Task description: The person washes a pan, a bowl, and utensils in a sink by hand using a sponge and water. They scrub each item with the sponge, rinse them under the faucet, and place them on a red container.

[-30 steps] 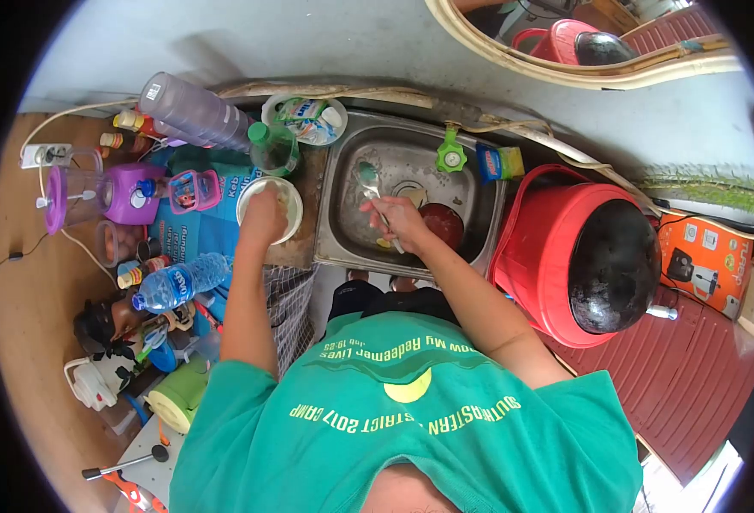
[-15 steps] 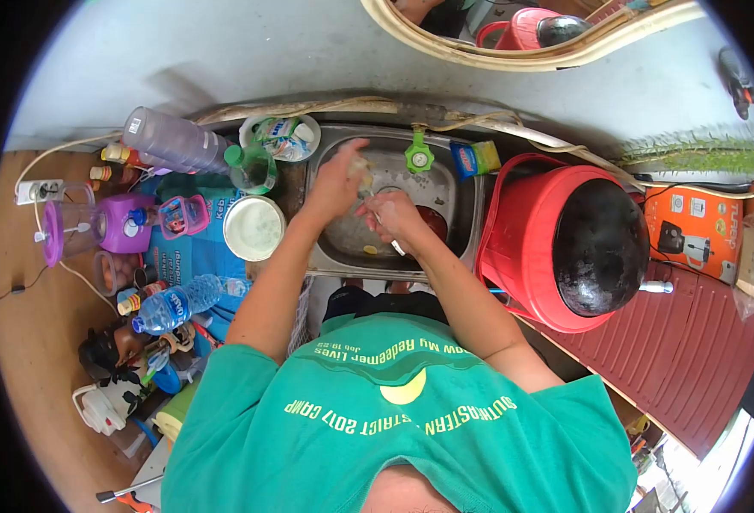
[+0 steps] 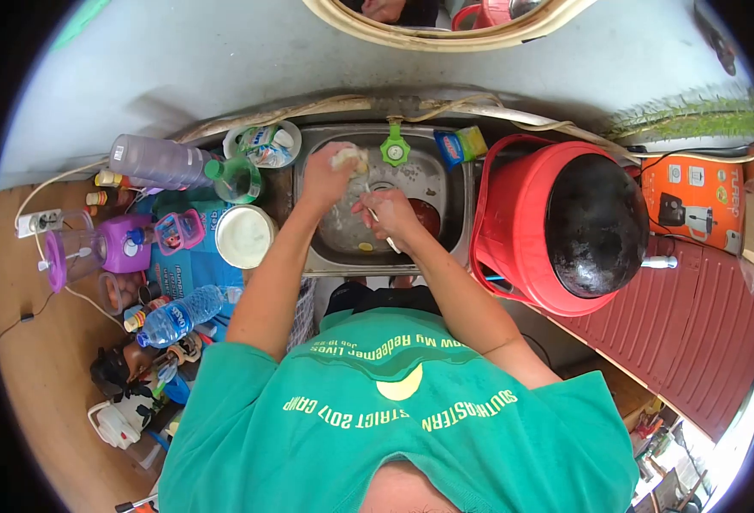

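Observation:
Over the metal sink point(image 3: 308, 231), my left hand point(image 3: 325, 178) is closed round a pale, soapy-looking sponge point(image 3: 353, 161). Just to its right and a little lower, my right hand point(image 3: 391, 214) grips a thin, light-coloured utensil point(image 3: 393, 245). One end sticks out below the fingers and the other points up toward the sponge; its kind cannot be made out. A brown-red dish point(image 3: 428, 219) lies in the basin, partly behind my right hand. Near the basin's front lies a small yellow piece point(image 3: 366, 246).
A green tap handle point(image 3: 395, 150) and a blue-yellow packet point(image 3: 460, 147) are at the sink's back. At right stands a big red bucket point(image 3: 514, 222) with a black round thing on it. A white tub point(image 3: 246, 236), green bottle point(image 3: 242, 181) and water bottle point(image 3: 180, 316) sit left.
The view has shifted, so the sink appears farther left. My left hand, blurred before, now shows the sponge more plainly. My right hand still holds the utensil.

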Demonstrator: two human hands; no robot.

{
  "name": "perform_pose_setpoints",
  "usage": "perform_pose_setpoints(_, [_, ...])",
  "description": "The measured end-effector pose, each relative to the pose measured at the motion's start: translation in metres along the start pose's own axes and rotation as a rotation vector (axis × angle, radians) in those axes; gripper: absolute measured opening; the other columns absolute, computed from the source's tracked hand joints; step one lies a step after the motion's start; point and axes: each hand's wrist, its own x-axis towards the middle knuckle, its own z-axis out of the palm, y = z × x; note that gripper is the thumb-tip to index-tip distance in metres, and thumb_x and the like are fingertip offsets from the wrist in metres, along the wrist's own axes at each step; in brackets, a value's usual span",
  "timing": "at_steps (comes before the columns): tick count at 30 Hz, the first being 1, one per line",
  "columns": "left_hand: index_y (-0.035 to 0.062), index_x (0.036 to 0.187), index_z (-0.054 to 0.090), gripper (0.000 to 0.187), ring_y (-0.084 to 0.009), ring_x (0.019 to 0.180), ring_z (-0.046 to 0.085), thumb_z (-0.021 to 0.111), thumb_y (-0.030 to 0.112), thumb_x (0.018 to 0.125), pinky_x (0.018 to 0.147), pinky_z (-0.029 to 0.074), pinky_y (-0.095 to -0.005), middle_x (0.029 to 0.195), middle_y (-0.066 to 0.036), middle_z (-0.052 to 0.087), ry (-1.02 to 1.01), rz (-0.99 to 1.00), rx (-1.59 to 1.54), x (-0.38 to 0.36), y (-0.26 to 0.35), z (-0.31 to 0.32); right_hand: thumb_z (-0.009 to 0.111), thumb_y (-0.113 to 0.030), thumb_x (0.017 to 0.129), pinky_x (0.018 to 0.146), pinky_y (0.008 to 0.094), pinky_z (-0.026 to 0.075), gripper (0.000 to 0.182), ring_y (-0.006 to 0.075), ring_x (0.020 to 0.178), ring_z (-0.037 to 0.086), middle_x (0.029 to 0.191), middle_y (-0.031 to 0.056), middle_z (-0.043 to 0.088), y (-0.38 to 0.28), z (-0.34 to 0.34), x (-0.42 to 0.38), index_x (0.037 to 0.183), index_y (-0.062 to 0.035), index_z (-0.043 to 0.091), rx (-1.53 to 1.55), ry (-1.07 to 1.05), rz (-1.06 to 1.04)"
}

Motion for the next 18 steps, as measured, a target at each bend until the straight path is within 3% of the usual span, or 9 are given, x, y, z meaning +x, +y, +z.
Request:
perform_pose_setpoints(2, [0.0039,0.097,0.068,0.024,-0.0421,0.088,0.064,0.071,0.019,0.079,0.077,0.051,-0.0450,0.089,-0.020,0.068,0.093,0.105,-0.210,-0.002,0.000,-0.001,0.052,-0.026,0.096,0.039,0.0264,0.029,0.031,0.0086,0.046,0.042,0.058,0.0004,0.053,0.004,-0.004,0.000,0.086,-0.0014,0.067,-0.111,0.012,0.006])
perform_pose_setpoints(4, [0.0032,0.095,0.068,0.024,-0.0419,0.084,0.065,0.071,0.021,0.080,0.074,0.051,-0.0459,0.086,-0.020,0.069,-0.132,0.138,0.172,-0.003,-0.005,-0.008,0.051,-0.026,0.096,0.039,0.0261,0.029,0.031,0.0082,0.046,0.042,0.058,0.0000,0.052,0.017,-0.006,-0.002,0.087,-0.0015,0.067,-0.232,0.021,0.034])
perform_pose_setpoints(6, [0.0020,0.095,0.068,0.027,-0.0413,0.086,0.065,0.071,0.024,0.080,0.076,0.052,-0.0436,0.087,-0.023,0.068,-0.113,0.004,0.266,0.001,-0.003,-0.002,0.049,-0.026,0.098,0.040,0.0252,0.030,0.031,0.0080,0.046,0.041,0.059,-0.0004,0.052,0.018,-0.001,0.003,0.087,-0.0022,0.067,-0.221,0.010,-0.056])
perform_pose_setpoints(8, [0.0013,0.103,0.067,0.026,-0.0326,0.086,0.068,0.067,0.023,0.087,0.076,0.052,-0.0399,0.093,-0.018,0.070,0.198,-0.146,0.061,0.000,-0.004,0.006,0.049,-0.026,0.098,0.040,0.0253,0.031,0.032,0.0081,0.046,0.042,0.059,-0.0002,0.052,0.012,0.003,0.002,0.087,-0.0022,0.067,-0.167,0.019,-0.048])
perform_pose_setpoints(9, [0.0013,0.103,0.067,0.026,-0.0326,0.086,0.068,0.067,0.023,0.087,0.076,0.052,-0.0399,0.093,-0.018,0.070,0.202,-0.144,0.065,-0.002,-0.010,0.007,0.049,-0.027,0.098,0.041,0.0255,0.032,0.032,0.0083,0.046,0.042,0.059,0.0001,0.053,0.009,0.005,0.001,0.087,-0.0022,0.067,-0.104,0.042,-0.034])
perform_pose_setpoints(11, [0.0015,0.113,0.065,0.025,-0.0210,0.085,0.066,0.060,0.018,0.095,0.074,0.053,-0.0356,0.097,-0.009,0.070,0.510,-0.235,-0.687,-0.013,-0.020,0.014,0.049,-0.026,0.098,0.041,0.0256,0.032,0.032,0.0085,0.047,0.043,0.059,0.0002,0.053,0.019,0.007,0.007,0.086,-0.0024,0.067,-0.059,0.085,-0.085])
perform_pose_setpoints(14, [0.0014,0.120,0.062,0.025,-0.0127,0.087,0.061,0.055,0.013,0.099,0.072,0.052,-0.0303,0.099,-0.002,0.065,0.446,-0.314,-0.854,-0.039,-0.020,0.023,0.049,-0.026,0.097,0.041,0.0261,0.031,0.032,0.0090,0.047,0.042,0.059,0.0001,0.052,0.021,0.014,0.011,0.083,-0.0032,0.066,-0.033,0.059,-0.160])
perform_pose_setpoints(15, [0.0011,0.115,0.063,0.022,-0.0122,0.080,0.061,0.057,0.011,0.097,0.065,0.051,-0.0274,0.093,-0.004,0.066,0.348,-0.471,-0.962,-0.047,0.008,0.021,0.049,-0.025,0.097,0.041,0.0265,0.031,0.031,0.0094,0.047,0.042,0.059,-0.0001,0.051,0.019,0.019,0.012,0.080,-0.0038,0.065,-0.042,-0.007,-0.186])
perform_pose_setpoints(18, [0.0005,0.113,0.061,0.019,-0.0110,0.073,0.060,0.058,0.008,0.095,0.057,0.049,-0.0271,0.088,-0.004,0.065,0.216,-0.508,-0.667,-0.039,0.014,0.007,0.050,-0.024,0.096,0.041,0.0272,0.031,0.030,0.0101,0.047,0.042,0.059,-0.0001,0.050,0.002,0.030,0.006,0.074,-0.0057,0.061,-0.080,-0.006,-0.083])
